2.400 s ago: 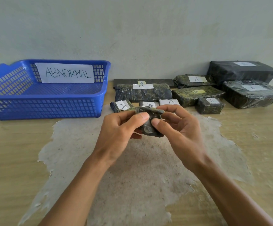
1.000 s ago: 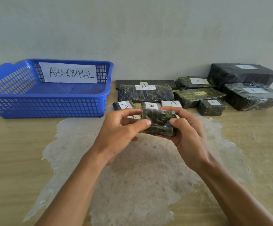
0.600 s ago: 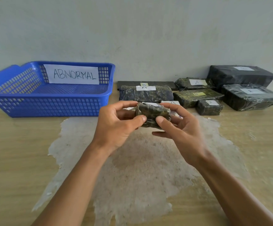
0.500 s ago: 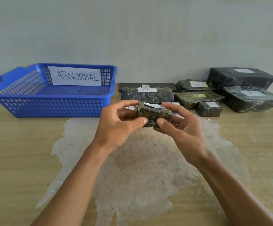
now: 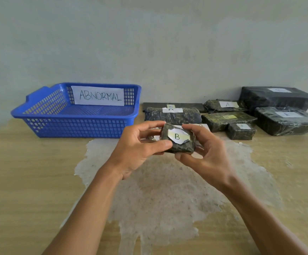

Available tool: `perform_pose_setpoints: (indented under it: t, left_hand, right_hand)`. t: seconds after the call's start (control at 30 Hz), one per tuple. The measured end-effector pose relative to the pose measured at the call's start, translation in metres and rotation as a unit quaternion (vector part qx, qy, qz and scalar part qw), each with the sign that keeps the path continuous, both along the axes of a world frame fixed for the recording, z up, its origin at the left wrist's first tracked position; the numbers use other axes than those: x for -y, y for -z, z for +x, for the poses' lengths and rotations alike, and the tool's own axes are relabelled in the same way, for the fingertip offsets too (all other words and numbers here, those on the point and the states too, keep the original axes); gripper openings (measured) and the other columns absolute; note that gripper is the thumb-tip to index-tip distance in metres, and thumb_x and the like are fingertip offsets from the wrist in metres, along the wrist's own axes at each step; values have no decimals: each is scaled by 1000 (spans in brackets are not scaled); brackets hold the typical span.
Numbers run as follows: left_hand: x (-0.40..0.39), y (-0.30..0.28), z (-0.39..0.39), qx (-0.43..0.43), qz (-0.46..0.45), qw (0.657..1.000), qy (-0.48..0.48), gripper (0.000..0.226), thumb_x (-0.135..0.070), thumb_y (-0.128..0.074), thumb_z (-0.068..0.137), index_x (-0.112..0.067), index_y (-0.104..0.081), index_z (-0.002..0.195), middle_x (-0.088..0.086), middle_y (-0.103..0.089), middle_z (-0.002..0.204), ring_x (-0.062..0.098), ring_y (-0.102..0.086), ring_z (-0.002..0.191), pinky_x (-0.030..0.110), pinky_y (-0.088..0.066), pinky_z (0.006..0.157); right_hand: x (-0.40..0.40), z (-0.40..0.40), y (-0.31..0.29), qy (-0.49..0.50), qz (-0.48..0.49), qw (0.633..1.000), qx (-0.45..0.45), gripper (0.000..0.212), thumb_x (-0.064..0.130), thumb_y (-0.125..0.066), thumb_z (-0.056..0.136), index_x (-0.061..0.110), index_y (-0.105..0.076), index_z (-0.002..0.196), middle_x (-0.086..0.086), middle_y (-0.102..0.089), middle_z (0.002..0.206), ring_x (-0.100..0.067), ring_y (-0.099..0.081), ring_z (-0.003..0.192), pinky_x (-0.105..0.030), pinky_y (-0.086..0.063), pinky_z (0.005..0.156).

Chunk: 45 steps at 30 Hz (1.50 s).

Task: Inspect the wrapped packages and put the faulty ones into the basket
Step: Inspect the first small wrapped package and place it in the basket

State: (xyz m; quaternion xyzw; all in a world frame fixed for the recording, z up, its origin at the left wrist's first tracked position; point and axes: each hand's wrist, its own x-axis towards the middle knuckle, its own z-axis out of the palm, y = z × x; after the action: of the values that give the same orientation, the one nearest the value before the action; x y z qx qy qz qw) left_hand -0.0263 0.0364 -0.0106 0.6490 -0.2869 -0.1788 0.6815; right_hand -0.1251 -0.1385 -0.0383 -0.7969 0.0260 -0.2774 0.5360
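A small dark wrapped package [image 5: 180, 146] with a torn white-and-yellow label reading "B" is held above the table's middle, its label facing me. My left hand [image 5: 140, 146] pinches its left end between thumb and fingers. My right hand [image 5: 202, 150] cups its right end, fingers curled behind it. The blue plastic basket [image 5: 72, 124] with an "ABNORMAL" sign stands at the back left with nothing inside.
Several dark wrapped packages with A, B or C labels lie along the wall at the back right, among them a long roll [image 5: 173, 116], a small block [image 5: 240, 131] and two large boxes [image 5: 287, 120]. A pale worn patch [image 5: 168, 190] covers the wooden table's centre.
Both hands have turned the small package over, so its "B" label now faces me. The view has tilted slightly, so the basket sits further right in the frame.
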Motion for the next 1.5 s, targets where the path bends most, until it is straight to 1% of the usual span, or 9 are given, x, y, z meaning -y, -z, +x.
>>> perform_pose_setpoints:
  t: [0.1, 0.33, 0.57, 0.73, 0.8, 0.9, 1.03, 1.2, 1.5]
  left_hand:
    - [-2, -1, 0, 30, 5, 1000, 1, 54, -8, -89, 69, -23, -72, 118, 8, -71, 118, 26, -76, 93, 41, -61, 86]
    - [-19, -12, 8, 45, -10, 999, 5, 60, -17, -92, 63, -20, -72, 119, 13, -69, 119, 26, -75, 88, 44, -61, 85]
    - [-58, -26, 30, 125, 40, 991, -35, 69, -38, -89, 66, -28, -65, 130, -5, -67, 127, 9, -73, 99, 33, -58, 93]
    - [-86, -12, 54, 179, 17, 959, -217, 20, -39, -77, 76, -21, -76, 86, -6, -74, 76, 9, -67, 68, 29, -55, 65]
    - [-95, 2, 63, 206, 22, 952, -224, 20, -30, -79, 82, -16, -73, 68, -2, -66, 59, 7, -56, 56, 28, -47, 56]
    - [-105, 28, 77, 265, 102, 937, -204, 32, -23, -76, 85, -12, -65, 57, -8, -56, 49, 3, -47, 47, 17, -36, 51]
    - [-106, 55, 97, 330, 220, 905, -154, 33, -40, -62, 81, -12, -67, 63, -4, -63, 58, 12, -57, 55, 31, -46, 55]
    - [-104, 57, 103, 385, 278, 870, -134, 22, -37, -61, 82, -19, -69, 73, -8, -63, 71, 11, -57, 67, 30, -46, 61]
    - [-100, 68, 97, 517, 290, 791, -152, 12, -26, -52, 89, -20, -52, 78, 0, -54, 83, 21, -53, 76, 35, -44, 67]
  right_hand:
    - [-6, -4, -10, 33, -27, 999, 18, 63, 28, -88, 71, 26, -63, 129, 14, -72, 115, -8, -66, 114, -32, -54, 97]
    - [-17, -2, -35, 44, -162, 986, 22, 64, 21, -93, 67, 27, -67, 125, 22, -70, 109, -1, -67, 103, -19, -55, 90]
    - [-45, 37, -64, 27, -192, 981, 24, 61, 17, -90, 67, 24, -70, 124, 20, -72, 107, 2, -68, 100, -15, -53, 89]
    - [-65, 80, -90, 22, -223, 974, 7, 58, 16, -85, 69, 20, -70, 125, 11, -74, 107, 0, -68, 98, -18, -54, 89]
    - [-75, 102, -101, 20, -234, 972, -7, 55, 16, -83, 69, 20, -72, 122, 9, -75, 104, -3, -69, 97, -24, -56, 88]
    - [-89, 142, -115, 15, -252, 967, -35, 42, 16, -82, 70, 20, -75, 111, 4, -77, 95, -12, -71, 90, -28, -55, 83]
    - [-109, 206, -117, 7, -252, 963, -97, 36, 20, -84, 70, 20, -76, 105, -2, -74, 93, -18, -68, 79, -31, -58, 69]
    - [-133, 275, -95, -20, -259, 951, -167, 43, 20, -86, 73, 11, -71, 112, -8, -62, 95, -11, -54, 65, -12, -38, 39]
    - [-171, 347, -68, -39, -268, 939, -213, 46, 16, -86, 77, -2, -70, 116, -18, -68, 107, -30, -64, 92, -37, -56, 69]
